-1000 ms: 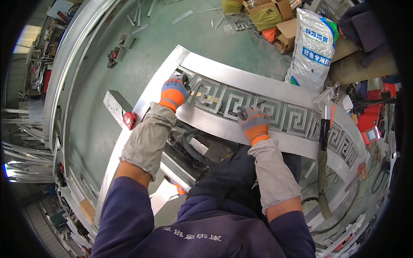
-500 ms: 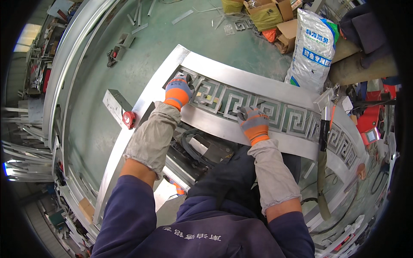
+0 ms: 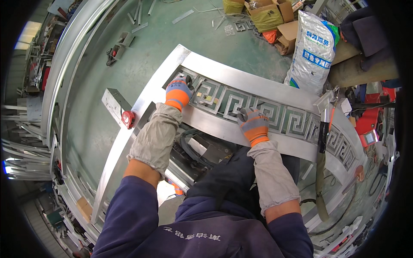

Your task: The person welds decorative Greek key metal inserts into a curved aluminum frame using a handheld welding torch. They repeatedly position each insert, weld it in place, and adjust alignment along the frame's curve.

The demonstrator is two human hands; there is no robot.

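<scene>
A silvery metal frame [image 3: 241,64] with wide flat rails lies across in front of me. Between its rails sits a metal fretwork strip [image 3: 235,102] with a squared spiral pattern. My left hand [image 3: 178,91], in a grey and orange work glove, is closed on the strip's left end, fingertips curled in at the corner of the frame. My right hand [image 3: 254,125], gloved alike, bends its fingers over the strip's near edge, with the palm above the near rail. Both hands' fingertips are partly hidden by the gloves and the pattern.
A red tape measure [image 3: 128,119] rests by the left rail and a metal box tube [image 3: 115,105]. A torch-like tool with a cable [image 3: 323,137] leans across the frame at right. A white sack [image 3: 312,51] and cardboard boxes [image 3: 286,36] stand beyond it.
My left forearm has shifted slightly to the right. Both hands stay at nearly the same spots on the fretwork strip.
</scene>
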